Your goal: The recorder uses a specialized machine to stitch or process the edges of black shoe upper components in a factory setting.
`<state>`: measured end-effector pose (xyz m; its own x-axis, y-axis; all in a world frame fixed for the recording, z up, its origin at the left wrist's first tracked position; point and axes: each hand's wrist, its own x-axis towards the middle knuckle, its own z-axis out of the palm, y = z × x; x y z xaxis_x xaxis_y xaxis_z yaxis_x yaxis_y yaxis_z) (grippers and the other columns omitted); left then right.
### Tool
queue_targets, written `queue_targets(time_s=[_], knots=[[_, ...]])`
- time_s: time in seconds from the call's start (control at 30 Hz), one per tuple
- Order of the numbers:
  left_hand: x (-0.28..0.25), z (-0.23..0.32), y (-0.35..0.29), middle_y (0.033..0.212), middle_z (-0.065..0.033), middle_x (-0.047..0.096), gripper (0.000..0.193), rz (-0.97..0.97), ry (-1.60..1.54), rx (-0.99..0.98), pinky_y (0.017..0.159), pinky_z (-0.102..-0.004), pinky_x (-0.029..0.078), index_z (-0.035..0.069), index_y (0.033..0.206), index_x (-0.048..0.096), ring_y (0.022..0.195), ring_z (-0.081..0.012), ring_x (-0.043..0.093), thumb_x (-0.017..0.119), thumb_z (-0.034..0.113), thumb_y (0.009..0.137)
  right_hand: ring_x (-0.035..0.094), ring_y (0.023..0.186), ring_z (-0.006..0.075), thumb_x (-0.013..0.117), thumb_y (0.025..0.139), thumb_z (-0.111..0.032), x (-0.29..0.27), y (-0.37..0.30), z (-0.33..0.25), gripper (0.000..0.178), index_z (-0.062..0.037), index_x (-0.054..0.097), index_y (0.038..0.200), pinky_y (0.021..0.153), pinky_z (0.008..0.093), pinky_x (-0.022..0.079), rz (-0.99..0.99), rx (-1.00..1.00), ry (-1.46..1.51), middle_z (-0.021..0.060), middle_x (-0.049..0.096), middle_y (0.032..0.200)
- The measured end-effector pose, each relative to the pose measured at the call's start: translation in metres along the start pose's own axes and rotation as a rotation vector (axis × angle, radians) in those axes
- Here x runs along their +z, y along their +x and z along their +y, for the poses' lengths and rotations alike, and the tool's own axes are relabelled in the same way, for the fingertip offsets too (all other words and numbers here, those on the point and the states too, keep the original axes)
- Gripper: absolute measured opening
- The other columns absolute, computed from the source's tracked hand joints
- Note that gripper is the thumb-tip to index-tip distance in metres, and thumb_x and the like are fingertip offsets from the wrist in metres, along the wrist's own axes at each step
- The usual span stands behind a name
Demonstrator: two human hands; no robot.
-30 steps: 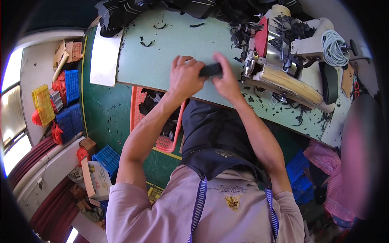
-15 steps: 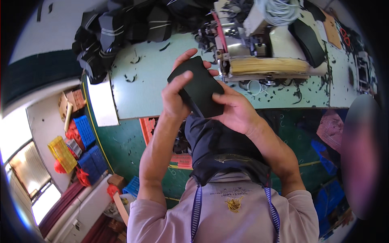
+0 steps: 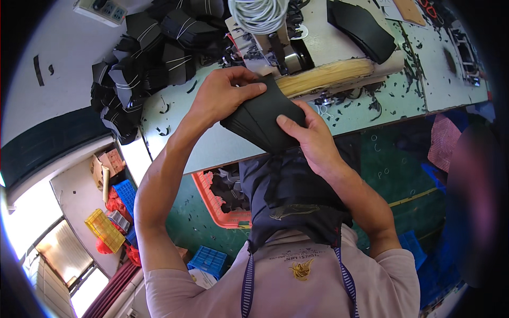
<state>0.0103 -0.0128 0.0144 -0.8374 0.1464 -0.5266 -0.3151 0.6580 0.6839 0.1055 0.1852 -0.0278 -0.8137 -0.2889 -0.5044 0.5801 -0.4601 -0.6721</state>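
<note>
Between my two hands is a stack of thin black curved sheet pieces (image 3: 260, 119), its layers fanned out along the lower left edge. My left hand (image 3: 225, 95) is closed on its upper corner, thumb on top and fingers partly hidden behind. Gripping the right side is my right hand (image 3: 318, 138), its thumb pressed flat on the top sheet and its other fingers mostly underneath. The stack's upper corner is close to the yellow padded front edge (image 3: 328, 74) of a bench machine (image 3: 289, 58); whether they touch I cannot tell.
Tied bundles of black pieces (image 3: 127, 79) are heaped at the table's far left. Another black stack (image 3: 363, 32) lies on the machine's right side, near a coil of pale cord (image 3: 258, 13). Black scraps litter the pale green table (image 3: 350, 116). An orange basket (image 3: 217, 212) of black pieces stands below.
My left hand has shifted from the stack's left side to its upper corner. The stack's layers are now spread, and the view has turned, bringing the machine's edge closer to my hands.
</note>
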Motion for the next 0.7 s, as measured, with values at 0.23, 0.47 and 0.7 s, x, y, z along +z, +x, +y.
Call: queue_targets(time_s=[0.23, 0.47, 0.7], knots=[[0.006, 0.018, 0.018, 0.081, -0.0066, 0.071, 0.036, 0.062, 0.184, -0.042, 0.07, -0.027, 0.049, 0.001, 0.098, 0.076, 0.072, -0.0116, 0.063, 0.076, 0.034, 0.082, 0.06, 0.103, 0.0117, 0.058, 0.101, -0.017, 0.003, 0.004, -0.01, 0.029, -0.0016, 0.054, 0.125, 0.09, 0.029, 0.049, 0.152, 0.113, 0.198, 0.0067, 0.063, 0.111], [0.006, 0.024, 0.018, 0.085, -0.0084, 0.072, 0.037, -0.022, -0.037, -0.013, 0.074, -0.028, 0.049, 0.0, 0.102, 0.076, 0.079, -0.0138, 0.064, 0.075, 0.032, 0.083, 0.058, 0.108, 0.0133, 0.054, 0.102, -0.01, -0.012, 0.005, 0.006, 0.026, -0.0017, 0.051, 0.127, 0.097, 0.0301, 0.046, 0.191, -0.075, 0.269, 0.0084, 0.061, 0.117], [0.005, 0.027, 0.03, 0.096, -0.011, 0.075, 0.037, -0.007, 0.163, -0.107, 0.084, -0.0299, 0.051, 0.004, 0.108, 0.076, 0.088, -0.0188, 0.069, 0.074, 0.028, 0.08, 0.06, 0.114, 0.0139, 0.054, 0.102, -0.01, -0.004, 0.007, 0.014, 0.026, -0.0031, 0.051, 0.127, 0.099, 0.0309, 0.048, 0.169, -0.175, 0.328, 0.0068, 0.061, 0.125]])
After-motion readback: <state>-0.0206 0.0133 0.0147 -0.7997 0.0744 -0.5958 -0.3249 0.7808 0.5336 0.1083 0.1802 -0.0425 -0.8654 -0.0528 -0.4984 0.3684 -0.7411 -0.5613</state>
